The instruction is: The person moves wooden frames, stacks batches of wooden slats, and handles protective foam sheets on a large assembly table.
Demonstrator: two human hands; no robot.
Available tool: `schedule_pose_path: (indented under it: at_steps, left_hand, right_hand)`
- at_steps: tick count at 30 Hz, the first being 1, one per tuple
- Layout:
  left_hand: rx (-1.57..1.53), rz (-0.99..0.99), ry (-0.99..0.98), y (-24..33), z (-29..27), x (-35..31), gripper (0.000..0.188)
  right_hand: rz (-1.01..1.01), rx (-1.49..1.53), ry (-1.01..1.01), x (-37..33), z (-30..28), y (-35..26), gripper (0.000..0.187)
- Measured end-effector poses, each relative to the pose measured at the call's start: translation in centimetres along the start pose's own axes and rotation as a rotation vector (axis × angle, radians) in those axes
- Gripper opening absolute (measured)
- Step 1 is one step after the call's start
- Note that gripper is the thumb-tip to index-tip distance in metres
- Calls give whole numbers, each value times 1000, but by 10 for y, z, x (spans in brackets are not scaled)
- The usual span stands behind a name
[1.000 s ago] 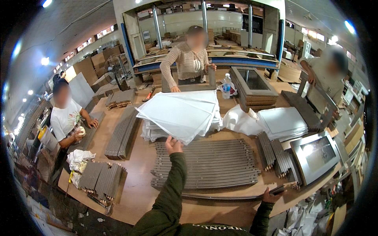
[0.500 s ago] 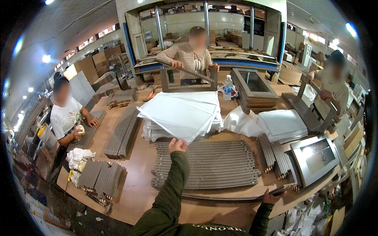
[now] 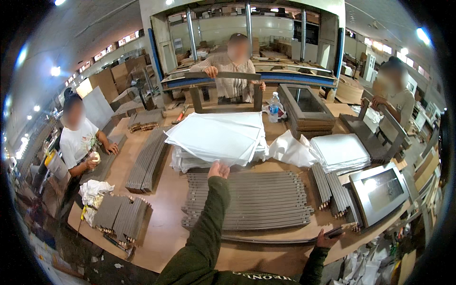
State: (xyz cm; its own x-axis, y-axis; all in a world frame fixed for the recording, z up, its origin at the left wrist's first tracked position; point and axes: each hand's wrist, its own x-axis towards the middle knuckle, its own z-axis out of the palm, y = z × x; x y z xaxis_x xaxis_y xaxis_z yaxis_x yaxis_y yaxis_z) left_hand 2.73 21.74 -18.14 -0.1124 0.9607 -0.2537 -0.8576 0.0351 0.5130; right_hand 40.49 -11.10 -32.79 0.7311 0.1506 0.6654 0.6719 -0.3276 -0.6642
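Note:
My left hand [image 3: 218, 170] is at the near edge of a pile of pale glass panes [image 3: 216, 134] layered with white sheets. Its fingertips meet that edge, but blur hides whether they grip or only press. My right hand [image 3: 327, 239] is closed around the right end of a long dark grey wooden strip [image 3: 270, 241], low at the table's near side. Between my arms lies a broad stack of grey wooden strips [image 3: 247, 199], side by side.
Bundled grey strips [image 3: 148, 161] lie left, shorter ones [image 3: 121, 213] nearer. Framed doors [image 3: 306, 109] are stacked behind a bottle [image 3: 274, 107]; another framed door [image 3: 380, 192] lies right. Three co-workers stand around the table; the one opposite holds a grey frame [image 3: 227, 76].
My left hand has moved slightly away from me, and the near corner of the top pane has shifted back. The person opposite has raised a frame rail level. My right hand stays put.

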Motion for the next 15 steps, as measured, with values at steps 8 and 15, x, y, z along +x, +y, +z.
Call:
schedule_pose_path:
  at_steps: [8, 15]
  left_hand:
    - [-49, 204, 52, 4, -32, 7, 46]
    - [-276, 31, -69, 16, -18, 35, 57]
  right_hand:
    - [-57, 18, -56, -2, -5, 2, 99]
    - [-42, 222, 10, 0, 15, 30, 100]
